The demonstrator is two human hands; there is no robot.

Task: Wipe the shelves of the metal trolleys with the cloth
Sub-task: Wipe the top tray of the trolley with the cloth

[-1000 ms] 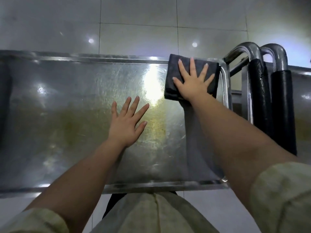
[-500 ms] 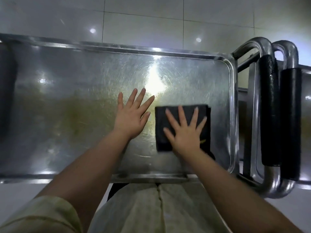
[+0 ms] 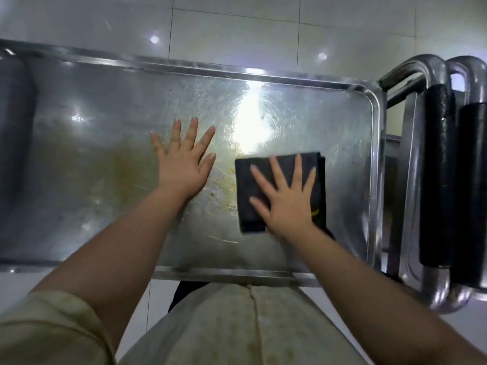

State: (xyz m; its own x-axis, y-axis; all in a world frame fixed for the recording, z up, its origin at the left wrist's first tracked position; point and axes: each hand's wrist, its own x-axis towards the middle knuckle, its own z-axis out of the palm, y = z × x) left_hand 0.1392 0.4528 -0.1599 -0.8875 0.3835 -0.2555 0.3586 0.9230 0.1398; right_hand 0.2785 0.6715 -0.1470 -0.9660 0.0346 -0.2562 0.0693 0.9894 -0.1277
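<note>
The top shelf of a metal trolley (image 3: 316,122) fills the view, scratched, shiny and stained yellowish near its middle. A folded dark cloth (image 3: 247,180) lies flat on the shelf's right half. My right hand (image 3: 287,198) presses on the cloth with straight, spread fingers. My left hand (image 3: 184,164) rests flat on the bare metal just left of the cloth, fingers spread. Neither hand grips anything.
The shelf has a raised rim (image 3: 375,154) all round. At the right stand two tubular trolley handles with black foam grips (image 3: 437,175), the second belonging to another trolley (image 3: 474,180). White tiled floor (image 3: 237,27) lies beyond. My light apron touches the near rim.
My right hand has drawn the cloth from the far right corner of the shelf back toward me, then held it about there. My left hand stayed flat on the shelf.
</note>
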